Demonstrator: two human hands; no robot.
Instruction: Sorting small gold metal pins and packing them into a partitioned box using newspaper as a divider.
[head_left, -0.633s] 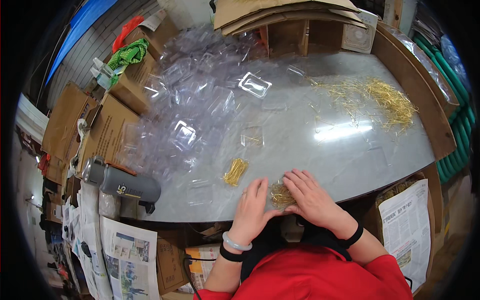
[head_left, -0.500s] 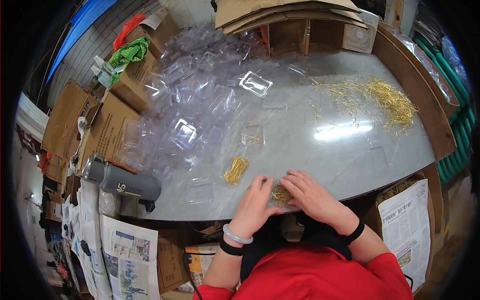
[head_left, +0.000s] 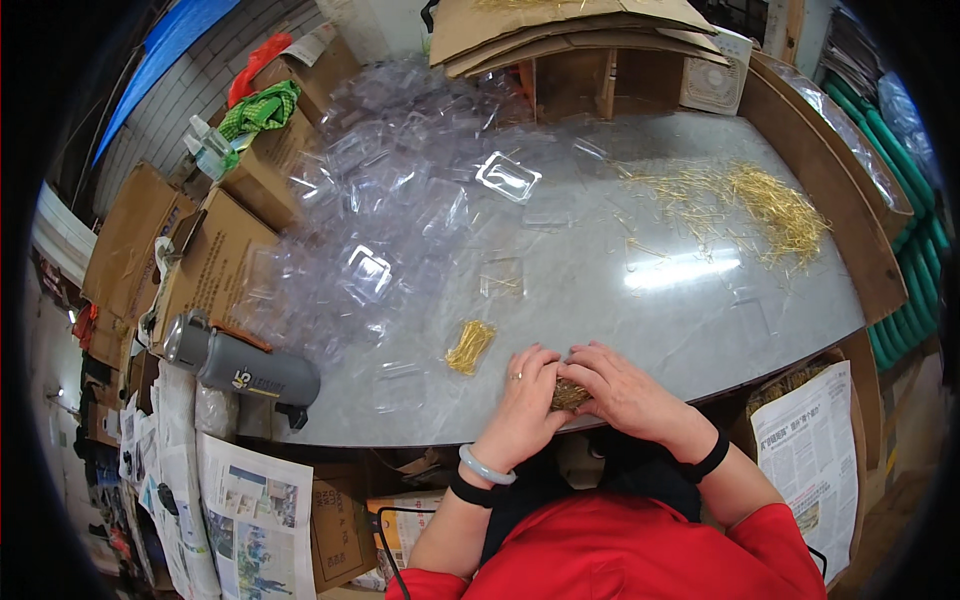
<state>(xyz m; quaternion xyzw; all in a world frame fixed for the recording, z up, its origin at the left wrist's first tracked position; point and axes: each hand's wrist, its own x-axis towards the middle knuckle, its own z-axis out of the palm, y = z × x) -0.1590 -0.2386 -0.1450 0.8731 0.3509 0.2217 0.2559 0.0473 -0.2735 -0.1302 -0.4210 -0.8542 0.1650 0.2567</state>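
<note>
A small bundle of gold wire hooks [head_left: 569, 394] sits at the table's near edge, in the gap between my two hands. My left hand [head_left: 525, 396] is closed against its left side, fingers bent and thumb toward the edge. From the right, my right hand [head_left: 622, 392] curls over the bundle, its fingertips on the far side. Both hands partly hide it. Just left and farther back lies a neat stack of gold wire hooks [head_left: 470, 347], touched by neither hand. A clear plastic case [head_left: 501, 277] with a few hooks on it rests beyond that stack.
Loose gold hooks [head_left: 780, 215] are heaped at the far right. Clear plastic cases [head_left: 400, 210] pile up at the back left, with another flat case [head_left: 400, 387] nearer. A grey bottle [head_left: 262, 368] lies at the left edge. Cardboard [head_left: 835, 170] borders the right side.
My left hand has moved right and its fingers have closed in against the bundle. The right hand stays nearly in place. The view has shifted slightly.
</note>
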